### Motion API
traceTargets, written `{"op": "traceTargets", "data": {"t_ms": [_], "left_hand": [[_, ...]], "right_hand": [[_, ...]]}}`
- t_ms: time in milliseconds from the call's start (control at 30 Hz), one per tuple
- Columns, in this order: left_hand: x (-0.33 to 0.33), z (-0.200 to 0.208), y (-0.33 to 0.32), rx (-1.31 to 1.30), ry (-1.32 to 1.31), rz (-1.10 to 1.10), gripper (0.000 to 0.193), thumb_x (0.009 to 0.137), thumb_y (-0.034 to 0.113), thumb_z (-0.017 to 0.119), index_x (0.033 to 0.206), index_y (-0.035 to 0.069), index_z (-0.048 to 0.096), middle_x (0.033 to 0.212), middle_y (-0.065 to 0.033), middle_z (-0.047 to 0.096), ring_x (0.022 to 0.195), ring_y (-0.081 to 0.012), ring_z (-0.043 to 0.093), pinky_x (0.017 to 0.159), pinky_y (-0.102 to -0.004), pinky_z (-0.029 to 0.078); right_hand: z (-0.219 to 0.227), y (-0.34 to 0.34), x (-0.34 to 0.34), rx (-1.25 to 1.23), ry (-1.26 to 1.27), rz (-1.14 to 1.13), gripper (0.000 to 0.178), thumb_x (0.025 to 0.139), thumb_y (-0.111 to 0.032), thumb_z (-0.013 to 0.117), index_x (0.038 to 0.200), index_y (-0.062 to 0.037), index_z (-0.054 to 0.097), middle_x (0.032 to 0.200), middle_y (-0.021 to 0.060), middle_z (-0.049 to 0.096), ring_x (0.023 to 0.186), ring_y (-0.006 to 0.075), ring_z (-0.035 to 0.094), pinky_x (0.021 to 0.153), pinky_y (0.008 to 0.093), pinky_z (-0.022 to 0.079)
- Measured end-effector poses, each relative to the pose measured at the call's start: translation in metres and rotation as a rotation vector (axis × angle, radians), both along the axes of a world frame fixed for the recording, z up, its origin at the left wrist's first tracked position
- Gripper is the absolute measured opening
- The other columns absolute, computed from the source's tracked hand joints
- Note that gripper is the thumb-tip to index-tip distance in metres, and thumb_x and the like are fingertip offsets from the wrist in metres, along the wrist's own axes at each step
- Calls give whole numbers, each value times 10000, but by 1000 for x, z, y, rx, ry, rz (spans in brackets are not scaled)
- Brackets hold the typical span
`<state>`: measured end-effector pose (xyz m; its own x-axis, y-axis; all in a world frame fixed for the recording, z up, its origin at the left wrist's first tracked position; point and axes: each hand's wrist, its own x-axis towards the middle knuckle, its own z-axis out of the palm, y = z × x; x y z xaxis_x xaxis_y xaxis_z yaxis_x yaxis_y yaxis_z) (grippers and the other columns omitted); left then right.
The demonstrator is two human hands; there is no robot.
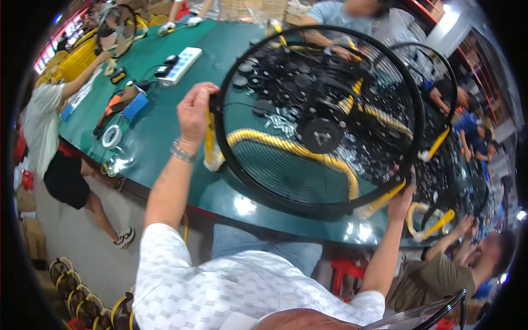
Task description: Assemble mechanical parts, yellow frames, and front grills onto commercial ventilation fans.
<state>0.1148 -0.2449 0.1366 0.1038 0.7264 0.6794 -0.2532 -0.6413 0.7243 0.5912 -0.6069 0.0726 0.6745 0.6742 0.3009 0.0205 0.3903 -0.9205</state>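
A large round fan (pixel 320 135) with a black rim, fine wire grille and dark hub is held up in front of me, tilted above the green table. Yellow tubing (pixel 286 144), bent like a stand, shows through the grille. My left hand (pixel 193 110) is closed on the fan's left side, beside a yellow piece with a whitish end (pixel 212 148). At the lower right of the rim, my right hand (pixel 403 197) grips the fan next to another yellow tube end; its fingers are partly hidden.
Heaped black parts and small clear bags (pixel 286 118) cover the table beyond the fan. On the left lie a white power strip (pixel 182 66), a tape roll (pixel 112 136) and a blue box (pixel 135 105). Co-workers stand or sit around; one nearby at right (pixel 440 280) handles another fan.
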Motion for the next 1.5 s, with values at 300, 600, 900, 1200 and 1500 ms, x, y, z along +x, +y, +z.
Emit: {"op": "traceTargets", "data": {"t_ms": [300, 600, 900, 1200, 1500], "left_hand": [[-23, 79, 57, -1085, 556, -242, 849, 913, 789, 389, 1186, 22, 630, 1136, -134, 673, 1110, -283, 607, 1021, -547, 433], [-49, 44, 133, -881, 461, -250, 519, 938, 564, 581, 1077, 68, 647, 906, -73, 697, 815, -200, 674, 802, -363, 544], [-54, 30, 186, -620, 124, -599, 337, 966, 366, 543, 1094, 69, 637, 1013, -109, 714, 921, -210, 703, 849, -354, 566], [-41, 68, 195, -362, 1056, -157, 418, 1001, 427, 488, 1088, 57, 664, 942, -53, 718, 819, -174, 683, 752, -323, 554], [-65, 10, 237, -346, 322, 42, 502, 1029, 449, 503, 1093, -22, 666, 956, -79, 690, 863, -135, 618, 770, -276, 500]], "right_hand": [[-71, -39, -150, -284, 90, 88, 529, 998, -379, 608, 1342, -5, 462, 855, 79, 617, 607, 139, 572, 556, 277, 479], [-40, -12, -249, -346, 103, 328, 793, 921, -361, 722, 1503, -4, 319, 705, 55, 585, 505, 126, 505, 501, 272, 414], [-77, 15, -288, -163, 307, 686, 894, 919, -282, 727, 1578, -93, 153, 768, 62, 561, 589, 150, 502, 523, 300, 405], [-64, 20, -302, -130, 301, 696, 893, 947, -148, 685, 1604, -213, 84, 872, 46, 547, 585, 139, 465, 524, 296, 391], [-57, 61, -371, -415, -34, 576, 379, 984, -222, 606, 1212, -144, 312, 779, 40, 524, 684, 180, 497, 656, 335, 391]]}}
